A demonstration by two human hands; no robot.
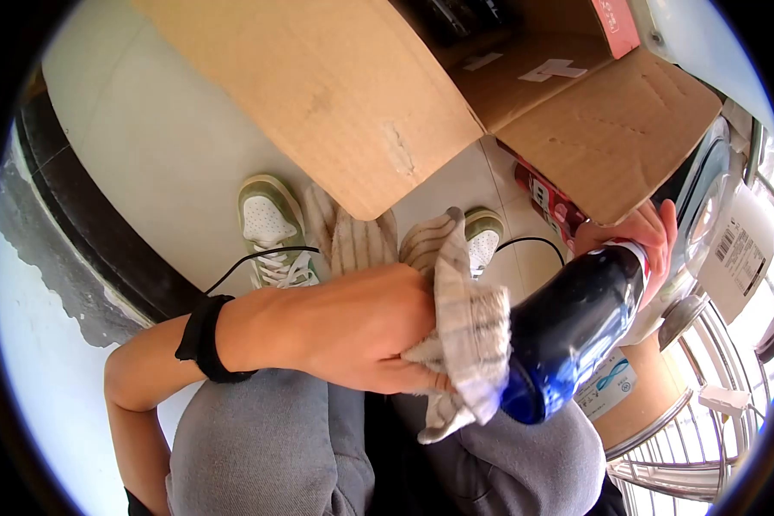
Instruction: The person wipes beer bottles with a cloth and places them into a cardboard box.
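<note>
I see an open cardboard box (593, 133) over the upper part of the tiled floor (146, 129), a red printed item (546, 202) just below its flap. A black cable (533, 241) crosses the floor. Towards the floor's right side I make out a wire rack (671, 473), a brown carton (654, 370) and a barcode label (735, 258).

The bottle (576, 331) had a smooth, glossy surface with bright reflections; whether glass or plastic could not be told. The cloth (480, 344) looked matt, soft and nubby. The box (335, 95) was matt brown cardboard, mostly smooth but scuffed and dented on its flaps. The rack (654, 428) was shiny metal wire, the floor tiles (146, 120) smooth with a faint sheen, the trousers (258, 439) matt woven fabric, and the wall patch (39, 249) rough and flaking.
</note>
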